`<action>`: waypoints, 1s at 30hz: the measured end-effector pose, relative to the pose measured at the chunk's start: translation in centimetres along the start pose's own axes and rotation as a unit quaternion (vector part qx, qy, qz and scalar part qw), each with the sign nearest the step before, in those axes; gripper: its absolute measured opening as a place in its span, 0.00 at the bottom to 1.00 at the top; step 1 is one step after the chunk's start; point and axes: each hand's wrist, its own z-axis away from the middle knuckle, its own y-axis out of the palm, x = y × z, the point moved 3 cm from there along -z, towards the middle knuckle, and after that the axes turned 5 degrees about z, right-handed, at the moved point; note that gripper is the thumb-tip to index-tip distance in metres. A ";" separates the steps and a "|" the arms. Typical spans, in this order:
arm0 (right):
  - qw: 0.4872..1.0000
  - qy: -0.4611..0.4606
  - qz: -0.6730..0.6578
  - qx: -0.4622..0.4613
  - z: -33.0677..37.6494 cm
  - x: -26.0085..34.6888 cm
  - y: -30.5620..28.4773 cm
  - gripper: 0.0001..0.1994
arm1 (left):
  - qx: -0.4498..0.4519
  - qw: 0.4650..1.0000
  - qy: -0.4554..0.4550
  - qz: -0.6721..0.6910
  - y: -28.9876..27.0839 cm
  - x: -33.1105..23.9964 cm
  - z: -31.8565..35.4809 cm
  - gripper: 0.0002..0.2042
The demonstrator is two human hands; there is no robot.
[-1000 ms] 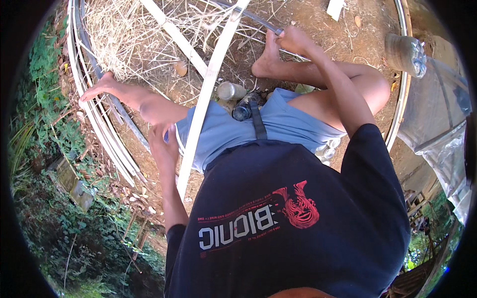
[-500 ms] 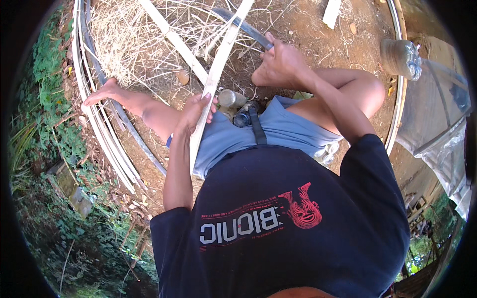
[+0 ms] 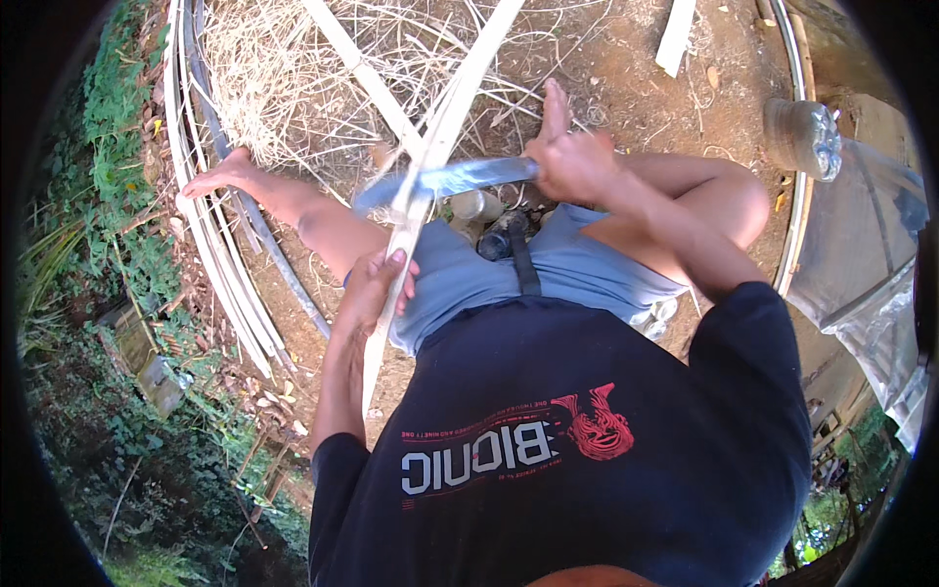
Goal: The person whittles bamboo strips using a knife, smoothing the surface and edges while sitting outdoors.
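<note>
My left hand (image 3: 372, 289) is closed around a long pale strip of wood or bamboo (image 3: 452, 119), with the thumb lying on its upper face. The strip slants from beside my left hip up past the top edge. My right hand (image 3: 575, 168) grips the handle of a machete (image 3: 479, 175). Its blade, smeared by motion, lies across the strip just beyond my left hand. A second pale strip (image 3: 364, 76) passes beneath or beside the first, and they cross ahead of my lap.
Thin curled shavings (image 3: 262, 83) cover the ground ahead on the left. Long pale strips (image 3: 217, 264) lie along the left side beside a dark pole (image 3: 284, 274). A large clear plastic bottle (image 3: 802, 139) stands at the right, near plastic sheeting (image 3: 871, 284). A short strip (image 3: 675, 39) lies at the far right.
My right hand has drawn the machete nearer to me along the strip, its blade swinging more crosswise. My left hand still holds the strip. The whole view has shifted slightly.
</note>
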 end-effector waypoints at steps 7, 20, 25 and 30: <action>0.966 0.127 -0.191 0.117 -1.2 -5.1 0.6 0.16 | -0.016 1.000 -0.012 -0.007 -0.8 0.8 2.2 0.15; 0.942 0.220 -0.227 0.115 -5.0 -14.7 8.0 0.17 | -0.013 0.999 -0.041 -0.009 -4.2 7.7 5.9 0.18; 0.861 0.274 -0.394 0.168 -3.8 -11.1 10.7 0.19 | -0.089 0.985 0.009 -0.149 -5.0 9.2 5.0 0.17; 0.850 0.305 -0.412 0.126 -3.2 -9.4 12.5 0.19 | -0.218 0.842 0.253 -0.423 -5.9 5.9 2.4 0.15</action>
